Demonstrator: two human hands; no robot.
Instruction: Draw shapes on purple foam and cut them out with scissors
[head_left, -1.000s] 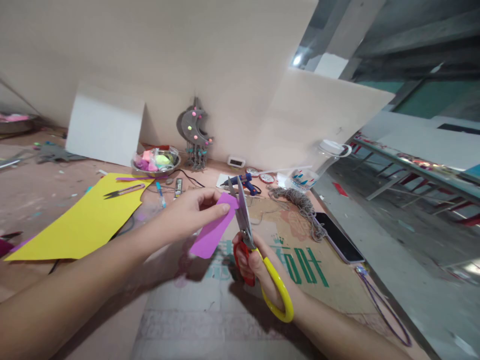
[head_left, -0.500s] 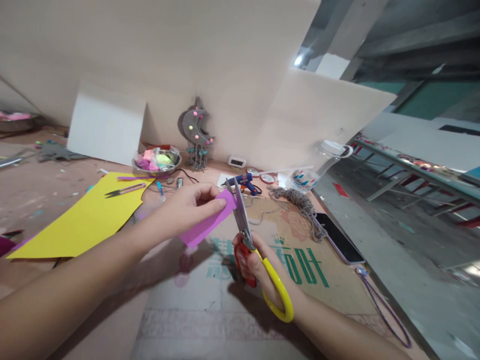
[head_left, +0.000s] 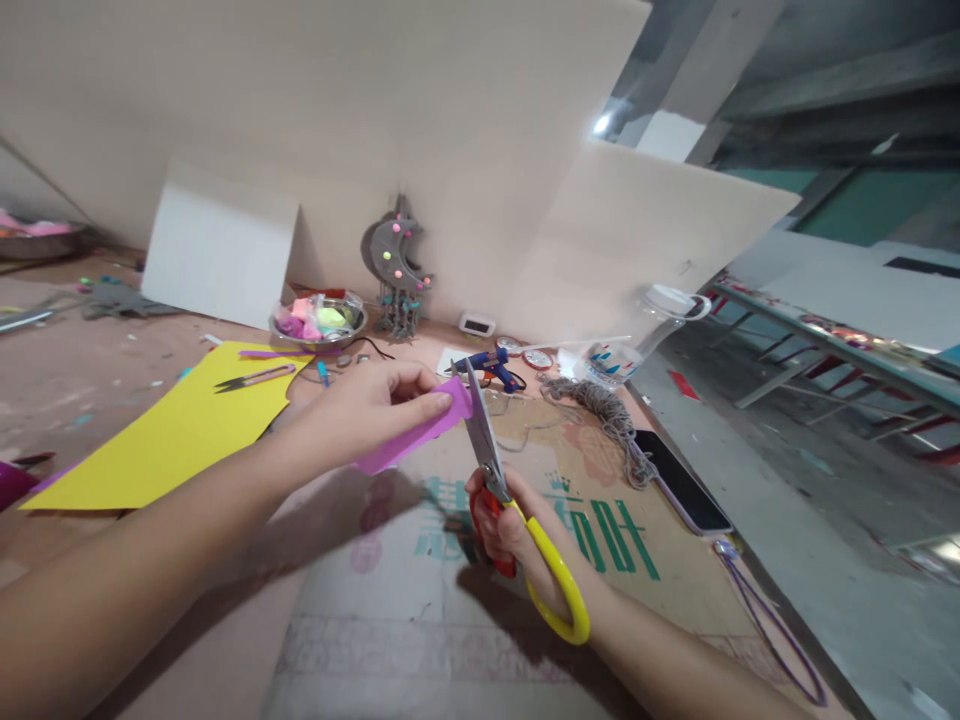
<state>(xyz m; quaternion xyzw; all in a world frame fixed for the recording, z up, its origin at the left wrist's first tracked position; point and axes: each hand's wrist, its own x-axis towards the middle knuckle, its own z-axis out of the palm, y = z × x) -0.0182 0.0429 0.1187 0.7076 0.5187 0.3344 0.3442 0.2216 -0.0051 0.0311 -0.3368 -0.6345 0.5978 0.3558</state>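
Note:
My left hand (head_left: 371,410) pinches a purple paper strip (head_left: 397,450) by its upper end and holds it above the cardboard sheet (head_left: 465,590). My right hand (head_left: 510,535) grips scissors (head_left: 499,490) with a red and a yellow handle, thumb and fingers through the loops. The blades point up and away, and their edge meets the rounded top corner of the purple strip. The strip lies tilted, nearly edge-on to the camera.
A yellow paper sheet (head_left: 165,430) with small snips (head_left: 251,378) on it lies at left. Behind are a metal bowl of coloured bits (head_left: 319,320), a grey moon ornament (head_left: 394,265), a blue glue gun (head_left: 491,365), grey twine (head_left: 607,415), a phone (head_left: 682,485) and a clear bottle (head_left: 630,340).
The purple strip has turned from face-on to nearly edge-on in my left hand. The scissors stay at its top corner, their blades a little more closed.

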